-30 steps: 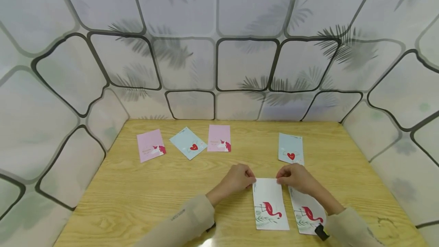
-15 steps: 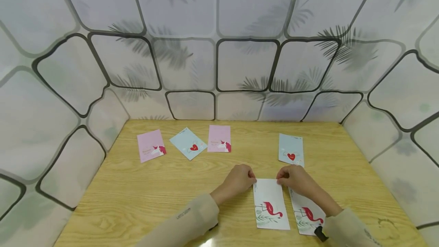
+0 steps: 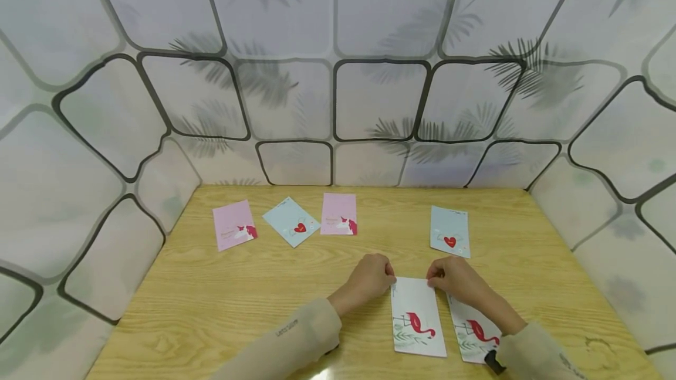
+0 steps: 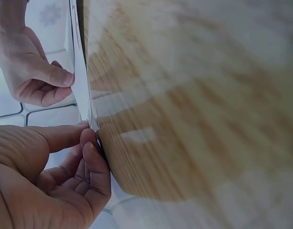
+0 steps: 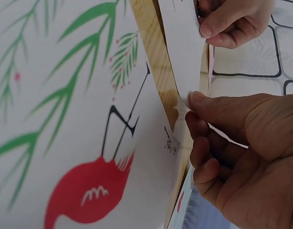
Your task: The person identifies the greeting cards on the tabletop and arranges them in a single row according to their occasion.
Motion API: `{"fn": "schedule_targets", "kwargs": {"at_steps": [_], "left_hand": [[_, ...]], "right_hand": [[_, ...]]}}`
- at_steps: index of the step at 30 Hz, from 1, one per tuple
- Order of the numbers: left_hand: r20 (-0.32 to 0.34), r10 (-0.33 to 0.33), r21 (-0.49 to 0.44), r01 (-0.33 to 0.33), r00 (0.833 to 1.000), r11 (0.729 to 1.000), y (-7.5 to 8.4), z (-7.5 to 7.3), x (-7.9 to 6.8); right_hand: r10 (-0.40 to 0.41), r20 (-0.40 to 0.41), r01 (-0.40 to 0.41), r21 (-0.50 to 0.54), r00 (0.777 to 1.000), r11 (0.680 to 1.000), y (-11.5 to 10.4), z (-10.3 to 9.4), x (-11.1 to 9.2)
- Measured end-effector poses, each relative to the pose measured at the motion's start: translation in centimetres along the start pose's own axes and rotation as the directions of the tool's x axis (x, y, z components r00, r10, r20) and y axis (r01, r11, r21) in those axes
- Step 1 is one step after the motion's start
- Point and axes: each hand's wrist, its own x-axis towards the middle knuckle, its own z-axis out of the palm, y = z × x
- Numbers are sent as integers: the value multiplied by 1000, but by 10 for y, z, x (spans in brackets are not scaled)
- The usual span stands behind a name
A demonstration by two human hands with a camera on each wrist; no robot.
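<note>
A white card with a red flamingo and green leaves (image 3: 418,333) lies near the front of the table. My left hand (image 3: 367,276) pinches its far left corner between thumb and forefinger. At the far right corner, my right hand (image 3: 458,279) pinches the same card. In the right wrist view the card's white edge (image 5: 182,52) runs between the two hands, and the right thumb presses near its corner. A second flamingo card (image 3: 472,333) lies just right of the first, partly covered by my right wrist and sleeve.
A pale blue card with a red heart (image 3: 450,230) lies beyond my right hand. Farther left lie two pink unicorn cards, one leftmost (image 3: 232,221) and one nearer the middle (image 3: 339,207), with a tilted blue heart card (image 3: 287,216) between them. A patterned curtain (image 3: 380,98) encloses the wooden table (image 3: 211,298).
My left forearm has shifted slightly right, while both hands keep their pinch on the flamingo card's far corners. The other cards have stayed in place.
</note>
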Motion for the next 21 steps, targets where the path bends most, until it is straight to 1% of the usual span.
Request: {"fn": "schedule_targets", "kwargs": {"at_steps": [2,6,9,18,21], "left_hand": [[0,0,14,0,1000,1000,1,-1,-1],[-7,9,32,-9,1000,999,3,-2,-2],[-9,14,33,-13,1000,999,4,-3,-2],[2,9,28,-9,1000,1000,3,-1,-4],[-2,22,30,-22,1000,999,4,-2,-6]], "right_hand": [[-17,-5,17,-8,1000,1000,1,1,0],[-9,-11,9,-16,1000,1000,2,3,2],[-1,-7,1,-21,1000,1000,2,3,2],[-25,-1,25,-40,1000,999,-1,5,0],[-15,2,15,-43,1000,999,-1,7,-1]]}}
